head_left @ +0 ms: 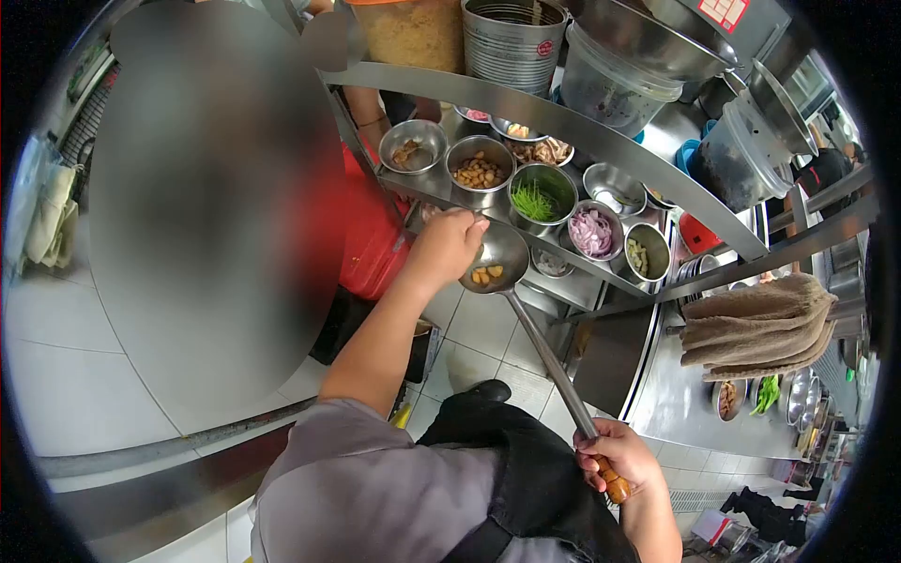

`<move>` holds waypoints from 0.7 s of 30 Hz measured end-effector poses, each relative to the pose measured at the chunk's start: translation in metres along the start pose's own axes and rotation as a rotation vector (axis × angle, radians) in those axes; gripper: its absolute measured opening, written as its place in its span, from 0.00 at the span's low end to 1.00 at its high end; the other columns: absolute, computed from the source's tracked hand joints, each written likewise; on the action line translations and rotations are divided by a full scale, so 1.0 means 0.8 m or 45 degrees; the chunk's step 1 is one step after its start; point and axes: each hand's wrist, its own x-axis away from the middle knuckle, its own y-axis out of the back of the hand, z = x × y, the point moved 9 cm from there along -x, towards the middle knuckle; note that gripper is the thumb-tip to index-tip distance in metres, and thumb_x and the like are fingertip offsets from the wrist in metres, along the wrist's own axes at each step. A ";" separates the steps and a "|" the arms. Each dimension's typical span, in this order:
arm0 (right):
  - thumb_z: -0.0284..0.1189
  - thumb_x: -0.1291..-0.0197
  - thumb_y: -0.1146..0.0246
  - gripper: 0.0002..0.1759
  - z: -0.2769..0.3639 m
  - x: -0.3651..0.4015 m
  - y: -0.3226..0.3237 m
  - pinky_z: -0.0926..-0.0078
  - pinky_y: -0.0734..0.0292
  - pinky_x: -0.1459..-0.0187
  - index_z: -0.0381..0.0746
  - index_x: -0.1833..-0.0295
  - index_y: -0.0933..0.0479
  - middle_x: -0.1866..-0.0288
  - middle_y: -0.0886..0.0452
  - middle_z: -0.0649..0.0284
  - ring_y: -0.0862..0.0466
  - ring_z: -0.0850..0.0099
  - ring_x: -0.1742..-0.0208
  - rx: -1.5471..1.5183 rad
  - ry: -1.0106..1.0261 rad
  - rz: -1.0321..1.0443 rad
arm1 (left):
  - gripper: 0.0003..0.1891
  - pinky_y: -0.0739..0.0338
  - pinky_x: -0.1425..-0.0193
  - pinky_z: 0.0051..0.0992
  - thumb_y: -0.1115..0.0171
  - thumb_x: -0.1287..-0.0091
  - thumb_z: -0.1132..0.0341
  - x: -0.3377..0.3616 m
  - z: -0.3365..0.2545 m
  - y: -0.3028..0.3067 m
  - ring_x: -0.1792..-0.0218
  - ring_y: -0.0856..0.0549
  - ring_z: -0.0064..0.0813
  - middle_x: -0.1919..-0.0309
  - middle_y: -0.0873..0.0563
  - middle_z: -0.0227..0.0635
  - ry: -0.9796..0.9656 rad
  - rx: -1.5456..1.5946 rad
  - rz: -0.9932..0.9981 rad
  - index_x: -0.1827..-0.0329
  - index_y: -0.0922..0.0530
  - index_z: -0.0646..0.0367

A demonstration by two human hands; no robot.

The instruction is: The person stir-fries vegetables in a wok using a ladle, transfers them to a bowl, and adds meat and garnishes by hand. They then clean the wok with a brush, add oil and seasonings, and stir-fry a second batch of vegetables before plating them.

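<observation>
My right hand [621, 460] is wrapped round the wooden end of a long-handled metal ladle [549, 361]. A few golden-brown pieces [486, 275] lie in the ladle's bowl, possibly garlic cloves. Beside the bowl's upper left rim, my left hand [450, 246] has its fingers closed together. Whatever they may hold is hidden. Just beyond them, on a steel shelf, stand a bowl of browned pieces [480, 169], a bowl of chopped green stalks [532, 199] and a bowl of sliced purple onion [591, 231].
A steel rail [554, 117] crosses above the ingredient bowls, with a large tin can [514, 47] and plastic tubs behind it. To the right, a brown towel [758, 328] hangs over a bar. A blurred area covers much of the left. White tiles [483, 324] form the floor.
</observation>
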 end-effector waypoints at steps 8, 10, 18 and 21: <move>0.19 0.48 0.43 0.06 -0.014 0.018 0.004 0.79 0.35 0.89 0.31 0.62 0.30 0.82 0.30 0.60 0.30 0.73 0.88 -0.052 0.015 0.039 | 0.15 0.22 0.67 0.32 0.44 0.32 0.63 -0.047 0.016 0.085 0.73 0.14 0.34 0.76 0.15 0.44 0.200 0.456 -0.402 0.68 0.20 0.68; 0.19 0.48 0.43 0.07 -0.023 0.032 0.009 0.79 0.35 0.89 0.31 0.62 0.30 0.82 0.31 0.60 0.31 0.73 0.89 -0.070 0.028 -0.008 | 0.15 0.22 0.66 0.31 0.44 0.32 0.62 -0.077 0.034 0.088 0.73 0.14 0.33 0.77 0.15 0.43 0.192 0.447 -0.472 0.67 0.20 0.67; 0.20 0.48 0.41 0.05 -0.109 0.121 0.050 0.79 0.36 0.88 0.33 0.64 0.28 0.83 0.31 0.62 0.30 0.73 0.86 -0.268 0.133 -0.243 | 0.21 0.25 0.53 0.46 0.43 0.38 0.55 -0.127 0.178 0.004 0.62 0.16 0.55 0.67 0.17 0.60 0.567 -0.387 -0.182 0.66 0.18 0.71; 0.20 0.48 0.40 0.06 -0.160 0.162 0.057 0.79 0.36 0.88 0.34 0.63 0.28 0.82 0.31 0.62 0.31 0.74 0.86 -0.511 0.218 -0.347 | 0.36 0.33 0.37 0.42 0.51 0.36 0.39 -0.108 0.166 0.012 0.42 0.24 0.56 0.49 0.22 0.63 0.840 -0.461 0.246 0.53 0.21 0.73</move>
